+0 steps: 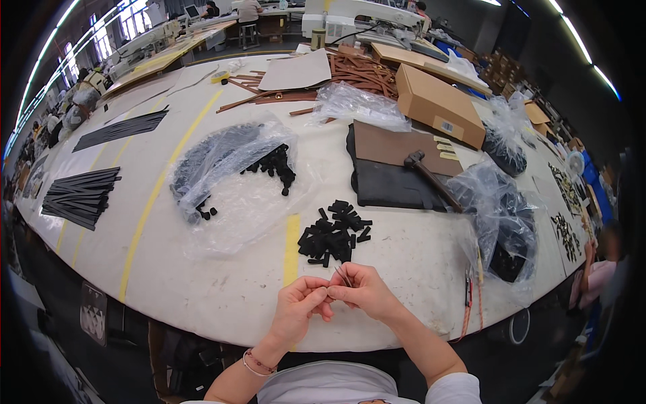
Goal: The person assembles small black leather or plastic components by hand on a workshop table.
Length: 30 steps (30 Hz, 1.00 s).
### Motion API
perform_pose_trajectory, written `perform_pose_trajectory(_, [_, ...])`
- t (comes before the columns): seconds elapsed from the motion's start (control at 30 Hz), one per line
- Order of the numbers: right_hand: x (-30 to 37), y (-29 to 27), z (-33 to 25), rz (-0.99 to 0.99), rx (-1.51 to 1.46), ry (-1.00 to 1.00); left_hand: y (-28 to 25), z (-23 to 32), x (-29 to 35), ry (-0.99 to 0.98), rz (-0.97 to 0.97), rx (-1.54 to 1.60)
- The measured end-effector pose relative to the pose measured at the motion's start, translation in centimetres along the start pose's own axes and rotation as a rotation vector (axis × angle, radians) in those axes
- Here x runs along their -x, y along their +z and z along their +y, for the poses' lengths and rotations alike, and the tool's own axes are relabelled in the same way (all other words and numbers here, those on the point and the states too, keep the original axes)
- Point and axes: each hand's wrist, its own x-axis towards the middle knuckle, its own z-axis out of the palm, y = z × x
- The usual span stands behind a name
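My left hand (301,310) is closed, thumb and forefinger pinched together. Whatever sits in that pinch is too small or hidden to make out. Close against its fingertips, my right hand (369,291) is curled round a thin metal tool (344,275) with two slender points, tweezers or thread snips; I cannot tell which. The points stick up past the forefinger. Just beyond both hands lies a loose heap of short black fabric-like pieces (331,234). Farther left, a clear plastic bag (232,161) lies open with more small black pieces (276,163) spilling from its mouth.
Black strips (81,195) lie in bundles at the left. A hammer (431,176) rests across a brown sheet (397,145) and black slab (390,183). Behind are a cardboard box (437,104) and brown strips (363,73). Red-handled snips (468,288) lie right. A person (599,269) sits far right.
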Motion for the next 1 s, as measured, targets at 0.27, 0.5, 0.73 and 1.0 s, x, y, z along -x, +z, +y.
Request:
perform_pose_trajectory(0.27, [-9.2,-4.4,-1.8,0.561,1.182,-0.670,-1.8,0.9,0.9,0.078,0.157,0.117])
perform_pose_trajectory(0.5, [-8.4,-4.4,0.7,0.355,1.297,-0.472,-2.0,0.8,1.8,0.032,0.225,0.121])
perform_pose_trajectory(0.73, [-0.3,0.0,-2.2,0.228,0.754,-0.433,-1.8,0.2,2.0,-0.030,0.164,0.136])
perform_pose_trajectory(1.0, [1.8,2.1,1.2,0.136,0.457,-0.386,-0.9,-0.3,2.3,-0.012,0.120,0.052])
